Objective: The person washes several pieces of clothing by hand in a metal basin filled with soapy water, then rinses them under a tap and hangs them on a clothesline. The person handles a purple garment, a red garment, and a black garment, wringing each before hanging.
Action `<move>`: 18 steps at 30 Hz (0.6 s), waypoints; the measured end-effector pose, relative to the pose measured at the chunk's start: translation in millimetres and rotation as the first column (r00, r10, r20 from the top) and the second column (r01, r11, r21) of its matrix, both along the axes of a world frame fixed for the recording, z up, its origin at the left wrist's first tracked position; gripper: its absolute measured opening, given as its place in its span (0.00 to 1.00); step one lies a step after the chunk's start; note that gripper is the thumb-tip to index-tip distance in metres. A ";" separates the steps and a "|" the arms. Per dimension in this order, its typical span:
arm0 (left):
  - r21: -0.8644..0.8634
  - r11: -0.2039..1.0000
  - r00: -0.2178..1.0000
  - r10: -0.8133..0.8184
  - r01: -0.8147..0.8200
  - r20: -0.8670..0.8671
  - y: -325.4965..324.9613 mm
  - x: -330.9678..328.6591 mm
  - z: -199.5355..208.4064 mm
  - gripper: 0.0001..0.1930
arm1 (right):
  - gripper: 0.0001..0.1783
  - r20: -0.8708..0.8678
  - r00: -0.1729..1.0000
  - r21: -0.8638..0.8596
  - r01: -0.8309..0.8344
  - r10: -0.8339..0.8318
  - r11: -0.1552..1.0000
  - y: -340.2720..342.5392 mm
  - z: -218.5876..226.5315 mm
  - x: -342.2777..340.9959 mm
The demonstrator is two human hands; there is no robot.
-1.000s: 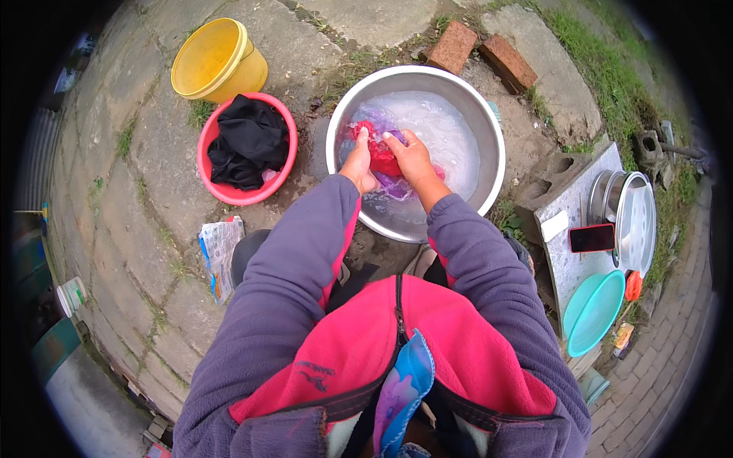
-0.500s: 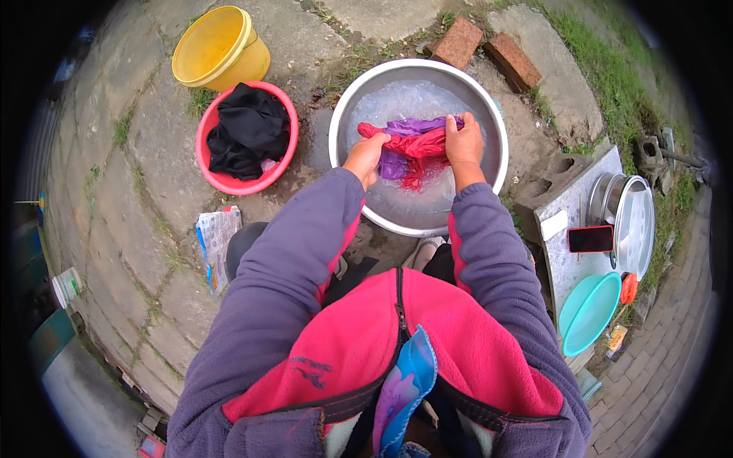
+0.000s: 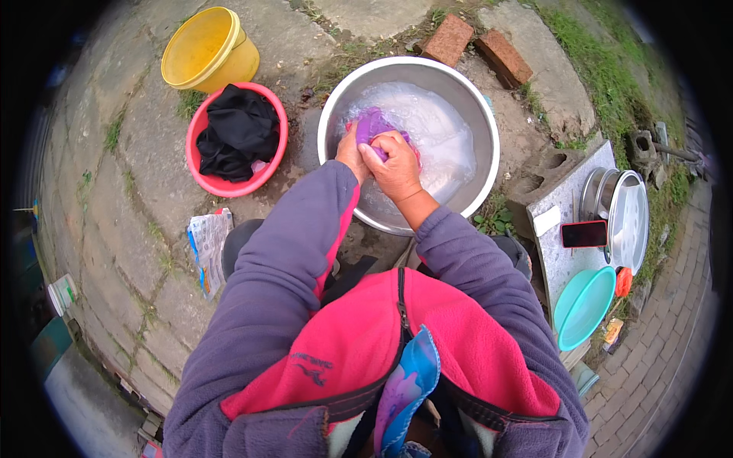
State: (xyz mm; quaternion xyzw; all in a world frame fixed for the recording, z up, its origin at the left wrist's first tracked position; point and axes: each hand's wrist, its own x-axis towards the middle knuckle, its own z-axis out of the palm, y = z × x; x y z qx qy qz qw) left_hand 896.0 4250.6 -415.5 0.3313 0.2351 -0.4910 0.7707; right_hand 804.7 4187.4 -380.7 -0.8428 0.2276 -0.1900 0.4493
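Observation:
A wide metal basin (image 3: 482, 164) holds cloudy, sudsy water (image 3: 443, 141). Over its left side my two hands are close together, gripping a bunched wet purple and red cloth (image 3: 372, 124). My left hand (image 3: 352, 156) is closed on the cloth's near left side, its fingers mostly out of sight. Across the cloth from the right lies my right hand (image 3: 395, 169), fingers curled round it and thumb pressed in. Most of the purple part shows above the hands; only small bits of red show at the edges.
Left of the basin stands a pink tub (image 3: 285, 145) of black clothing (image 3: 240, 130), with a yellow bucket (image 3: 246, 61) behind it. Two bricks (image 3: 449, 40) lie beyond the basin. On the right, a slab (image 3: 551, 263) holds a phone (image 3: 584, 234), metal pots (image 3: 628, 210) and a turquoise bowl (image 3: 584, 305).
My right hand has moved left to meet my left hand. The cloth, spread between the hands before, is now bunched up at the basin's left side.

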 end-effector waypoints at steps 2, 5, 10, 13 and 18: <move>0.027 0.998 0.991 0.050 -0.053 0.128 -7.1 -5.0 4.2 0.13 | 0.15 -0.059 0.985 -0.113 0.156 -0.164 0.981 -35.9 -1.0 3.0; 0.285 0.952 0.905 -0.019 -0.114 0.425 -7.7 -8.0 8.0 0.15 | 0.18 -0.196 0.883 -0.278 0.367 -0.426 0.888 -96.7 -4.6 -1.5; 0.669 0.742 0.745 -0.419 -0.049 0.519 6.2 1.3 2.4 0.22 | 0.17 -0.350 0.872 -0.400 0.191 -0.342 0.897 -122.1 -8.5 -16.1; 0.773 0.615 0.483 -0.636 -0.154 0.602 8.7 -7.0 0.6 0.32 | 0.29 -0.563 0.768 -0.446 0.027 -0.304 0.895 -105.3 -9.8 -19.1; 0.908 0.388 -0.330 -0.887 -0.159 0.322 16.6 -24.2 5.1 0.42 | 0.41 -0.698 0.714 -0.378 -0.298 -0.059 0.876 -80.0 -23.8 -19.0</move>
